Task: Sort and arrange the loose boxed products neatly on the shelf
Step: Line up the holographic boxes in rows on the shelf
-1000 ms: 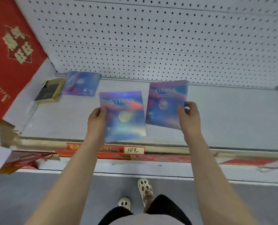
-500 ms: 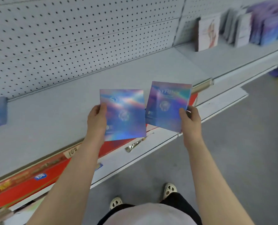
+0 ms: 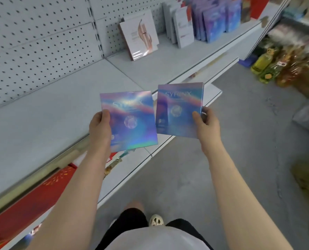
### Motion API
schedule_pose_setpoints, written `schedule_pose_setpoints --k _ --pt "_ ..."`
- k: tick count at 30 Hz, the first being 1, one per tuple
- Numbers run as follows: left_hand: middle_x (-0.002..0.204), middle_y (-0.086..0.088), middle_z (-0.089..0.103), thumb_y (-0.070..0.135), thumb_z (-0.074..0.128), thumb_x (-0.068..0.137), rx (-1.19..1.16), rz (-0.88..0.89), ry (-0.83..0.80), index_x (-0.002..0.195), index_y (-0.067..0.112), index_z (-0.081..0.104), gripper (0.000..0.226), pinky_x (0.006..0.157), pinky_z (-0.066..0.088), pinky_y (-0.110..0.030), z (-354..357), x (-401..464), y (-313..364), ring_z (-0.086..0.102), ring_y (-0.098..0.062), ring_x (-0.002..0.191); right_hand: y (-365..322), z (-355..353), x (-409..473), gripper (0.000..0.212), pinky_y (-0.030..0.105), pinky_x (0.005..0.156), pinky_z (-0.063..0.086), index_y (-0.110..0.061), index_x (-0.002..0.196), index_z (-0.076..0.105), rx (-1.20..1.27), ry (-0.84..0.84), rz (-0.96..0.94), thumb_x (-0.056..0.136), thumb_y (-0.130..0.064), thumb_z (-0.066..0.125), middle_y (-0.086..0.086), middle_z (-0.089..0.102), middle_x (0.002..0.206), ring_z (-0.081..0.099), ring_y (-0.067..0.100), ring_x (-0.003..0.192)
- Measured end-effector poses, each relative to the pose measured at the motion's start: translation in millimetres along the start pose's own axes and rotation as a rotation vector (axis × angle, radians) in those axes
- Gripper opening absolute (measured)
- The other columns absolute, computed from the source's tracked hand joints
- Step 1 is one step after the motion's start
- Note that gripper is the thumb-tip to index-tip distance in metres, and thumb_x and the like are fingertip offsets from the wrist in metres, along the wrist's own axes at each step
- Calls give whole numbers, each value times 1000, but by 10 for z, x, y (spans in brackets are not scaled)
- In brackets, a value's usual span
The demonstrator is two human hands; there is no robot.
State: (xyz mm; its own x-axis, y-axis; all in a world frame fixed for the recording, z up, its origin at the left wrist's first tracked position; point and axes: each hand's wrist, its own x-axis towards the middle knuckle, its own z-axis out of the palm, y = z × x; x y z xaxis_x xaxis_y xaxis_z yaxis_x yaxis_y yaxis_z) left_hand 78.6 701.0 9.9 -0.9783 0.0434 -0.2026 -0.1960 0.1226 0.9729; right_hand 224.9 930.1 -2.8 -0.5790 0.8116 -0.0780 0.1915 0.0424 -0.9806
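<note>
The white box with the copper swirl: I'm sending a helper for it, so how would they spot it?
On the grey shelf further right along the pegboard wall, it is the white box with the copper swirl leaning upright, nearest the empty stretch. Beside it stand plain white boxes and holographic blue boxes; only it bears copper.

Two flat, square boxes with a holographic blue-violet sheen are held face up above the front edge of the grey shelf (image 3: 47, 112). The left box (image 3: 132, 120), gripped at its left edge by the left hand (image 3: 99, 127), shows a faint brand word and a round pale emblem. The right box (image 3: 177, 109), pinched at its right edge by the right hand (image 3: 205, 123), reads "SYRINX" over a similar emblem. The two sit side by side, nearly touching, both slightly tilted.
</note>
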Motion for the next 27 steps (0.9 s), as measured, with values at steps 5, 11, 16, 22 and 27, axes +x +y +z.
schedule_pose_setpoints --k 5,11,16,22,27 --pt "83 -1 59 30 45 98 1 25 -52 84 15 56 24 64 42 -26 1028 287 225 51 -16 72 67 -430 833 22 39 77 53 -25 110 58 31 74 -3 89 -30 58 9 68 99 62 19 84" --pt "76 5 60 27 45 99 -19 61 -122 75 20 53 27 56 45 -17 2234 853 486 53 -10 65 69 -759 1986 15 39 74 52 -24 108 57 53 119 13 92 -23 60 14 66 99 62 19 83" --pt "79 3 60 24 45 99 -64 89 -159 76 20 55 25 62 46 -19 3172 1437 865 55 -11 69 -151 -957 3017 15 29 60 46 -30 98 57 68 111 12 84 -25 62 14 67 103 64 24 84" --pt "73 7 55 19 43 100 -44 136 -120 73 20 51 28 53 39 -8 4203 1877 1190 51 1 60 -254 -1255 4223 23 39 72 55 -21 106 58 87 66 -10 88 -10 65 14 68 105 66 21 84" --pt "82 2 60 25 44 99 -50 114 -16 77 22 54 25 64 45 -22 4944 2253 1160 54 -11 72 -291 -1419 5371 22 50 76 57 -29 102 56 36 -92 -20 83 -20 62 9 69 103 68 32 90"
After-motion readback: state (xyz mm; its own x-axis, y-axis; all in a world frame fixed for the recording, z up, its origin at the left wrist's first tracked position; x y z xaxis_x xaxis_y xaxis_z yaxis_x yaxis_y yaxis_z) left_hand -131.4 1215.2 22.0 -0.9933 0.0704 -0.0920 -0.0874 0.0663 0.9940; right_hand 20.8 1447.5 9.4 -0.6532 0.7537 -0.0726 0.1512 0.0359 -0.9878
